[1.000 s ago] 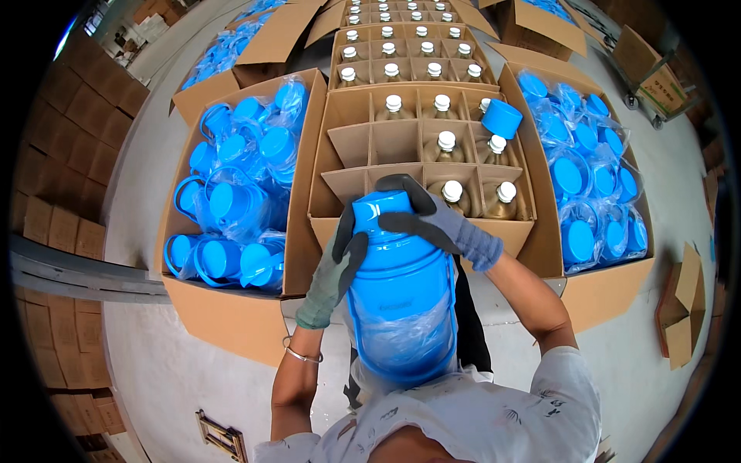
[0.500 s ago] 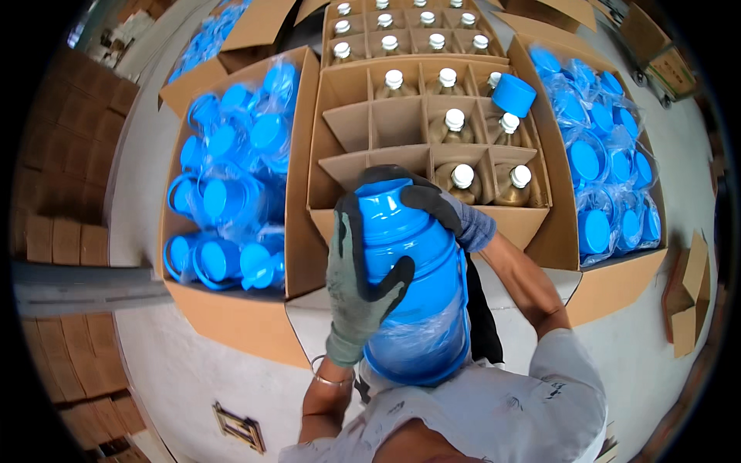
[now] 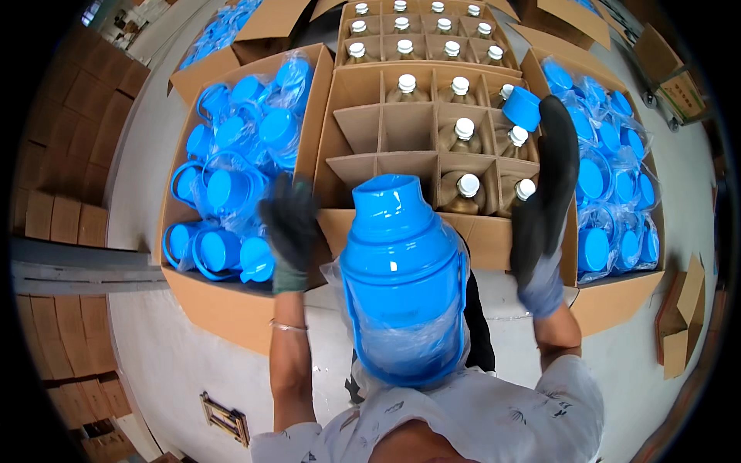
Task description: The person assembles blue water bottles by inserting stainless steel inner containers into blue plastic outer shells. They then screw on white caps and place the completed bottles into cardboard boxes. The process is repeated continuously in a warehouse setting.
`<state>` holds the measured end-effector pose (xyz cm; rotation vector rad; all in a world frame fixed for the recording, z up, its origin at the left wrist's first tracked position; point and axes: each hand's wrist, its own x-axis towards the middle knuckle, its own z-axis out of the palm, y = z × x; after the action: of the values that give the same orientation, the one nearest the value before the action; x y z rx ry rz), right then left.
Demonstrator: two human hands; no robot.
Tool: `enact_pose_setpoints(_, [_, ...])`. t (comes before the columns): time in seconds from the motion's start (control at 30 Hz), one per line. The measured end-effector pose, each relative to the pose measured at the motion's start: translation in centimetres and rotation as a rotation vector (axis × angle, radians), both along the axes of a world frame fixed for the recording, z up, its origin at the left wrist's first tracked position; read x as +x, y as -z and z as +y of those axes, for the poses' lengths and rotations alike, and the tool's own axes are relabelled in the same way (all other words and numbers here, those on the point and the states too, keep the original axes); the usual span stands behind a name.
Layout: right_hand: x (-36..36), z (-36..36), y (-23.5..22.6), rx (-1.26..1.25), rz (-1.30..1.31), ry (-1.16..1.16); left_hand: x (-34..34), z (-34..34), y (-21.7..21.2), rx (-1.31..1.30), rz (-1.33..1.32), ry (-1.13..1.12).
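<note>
A blue plastic thermos jug [image 3: 401,270] with an open spout stands upright against my body, partly wrapped in clear film. Neither hand touches it. My left hand [image 3: 292,231], in a dark glove, is over the near right corner of the left carton, close to the bagged blue jugs; its fingers are smeared by motion. My gloved right hand [image 3: 545,193] reaches up at the right, fingers stretched out. Its fingertips are just beside a blue cup-shaped cap [image 3: 522,108] resting on white-stoppered glass liners [image 3: 466,189] in the divided carton; whether they touch is unclear.
The divided carton [image 3: 359,219] has several vacant cells at its left. Another carton of liners [image 3: 401,48] stands behind it. Bagged blue jugs fill the left carton [image 3: 224,301] and right carton [image 3: 617,305]. Stacked brown boxes [image 3: 69,162] line the far left.
Both hands have let go of the thermos jug and moved apart: the left toward the left carton, the right up beside the blue cap. The jug now stands more upright.
</note>
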<state>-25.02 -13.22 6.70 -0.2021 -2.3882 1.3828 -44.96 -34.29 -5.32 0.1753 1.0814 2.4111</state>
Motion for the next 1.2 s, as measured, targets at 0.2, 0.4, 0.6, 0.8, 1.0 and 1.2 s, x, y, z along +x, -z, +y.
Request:
enact_pose_setpoints(0.2, [-2.3, -0.3, 1.3, 0.448, 0.169, -0.238, 5.8, 1.1, -3.6, -0.55, 0.501, 0.449])
enact_pose_setpoints(0.4, [0.1, 5.4, 3.7, 0.473, 0.137, -0.117, 3.6, -2.0, -5.7, -0.768, 0.83, 0.385])
enact_pose_setpoints(0.6, [-2.9, -1.2, -0.2, 0.407, 0.247, -0.233, 5.5, -0.3, -1.7, -0.747, 1.044, 0.361])
enact_pose_setpoints(0.8, [-1.2, 7.6, 7.4, 0.545, 0.03, -0.022, 3.9, -3.8, -9.7, -0.44, 0.671, 0.429])
enact_pose_setpoints(1.0, [-4.5, -1.1, 2.9, 0.127, 0.079, -0.184, 6.3, -0.2, -5.6, -0.692, 0.957, 0.388])
enact_pose_setpoints(1.2, [-4.2, 5.9, 6.5, -0.341, -0.279, -0.129, 6.0, -1.6, -9.9, -0.569, 0.75, 0.376])
